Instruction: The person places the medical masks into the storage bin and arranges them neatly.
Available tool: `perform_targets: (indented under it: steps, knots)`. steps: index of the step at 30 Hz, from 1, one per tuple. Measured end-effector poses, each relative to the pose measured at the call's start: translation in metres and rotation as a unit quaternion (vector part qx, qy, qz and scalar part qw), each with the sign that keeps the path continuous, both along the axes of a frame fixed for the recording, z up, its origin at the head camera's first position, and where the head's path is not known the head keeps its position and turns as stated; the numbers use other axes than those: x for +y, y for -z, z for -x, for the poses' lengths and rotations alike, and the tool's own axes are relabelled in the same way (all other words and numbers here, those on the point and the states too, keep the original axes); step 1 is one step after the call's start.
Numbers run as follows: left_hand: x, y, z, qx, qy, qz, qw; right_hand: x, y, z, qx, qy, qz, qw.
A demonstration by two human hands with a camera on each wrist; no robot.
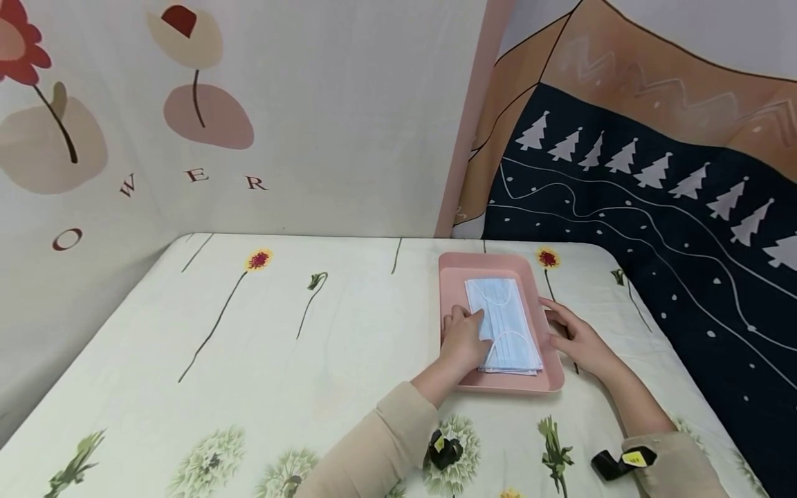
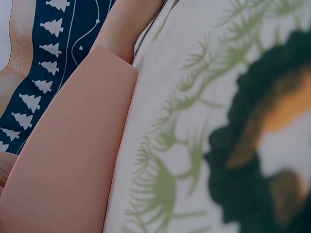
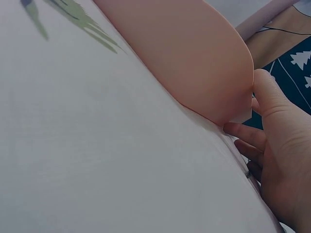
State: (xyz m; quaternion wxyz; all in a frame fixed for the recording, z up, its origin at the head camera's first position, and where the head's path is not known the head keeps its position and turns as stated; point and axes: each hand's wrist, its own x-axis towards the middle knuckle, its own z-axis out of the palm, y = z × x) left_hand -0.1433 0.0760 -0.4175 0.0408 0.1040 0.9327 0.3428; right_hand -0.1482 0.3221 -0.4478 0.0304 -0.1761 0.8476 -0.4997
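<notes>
A small stack of light blue face masks with white ear loops lies in a pink rectangular tray. My left hand reaches over the tray's left side and pinches the masks at their left edge, its fingers bent. Part of that grip is hidden under the hand. On the tray's other side, my right hand touches the right rim with loosely extended fingers and thumb. The right wrist view shows its thumb and fingertips against the tray's outer wall. From the left wrist, mostly the tray's wall shows.
A white cloth printed with flowers and stems covers the table under the tray. White flower-patterned fabric hangs behind. Dark blue fabric with white trees lies along the right. The right sleeve carries a black wrist strap.
</notes>
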Motion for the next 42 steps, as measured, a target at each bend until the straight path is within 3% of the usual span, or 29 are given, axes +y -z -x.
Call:
perform_targets:
  steps: [8,20,25,36,42]
  knots:
    - [-0.003,-0.001,0.001,-0.001,0.001,-0.005,1.0000,-0.001,0.001,0.002,0.000,-0.005,0.001,1.0000]
    - [-0.007,-0.008,-0.004,0.005,0.001,-0.084,0.9964,0.000,-0.001,0.003,-0.007,-0.002,-0.014,0.9999]
    - [-0.012,-0.015,-0.007,0.004,0.022,-0.111,0.9935,0.001,-0.004,0.003,-0.008,-0.008,-0.028,0.9995]
    - [-0.040,-0.027,-0.011,-0.009,0.114,-0.158,0.9809,0.008,-0.016,-0.004,0.002,-0.009,-0.065,0.9979]
    - [-0.066,-0.031,-0.014,-0.008,0.119,-0.171,0.9780,0.013,-0.034,-0.012,0.004,0.006,-0.125,0.9922]
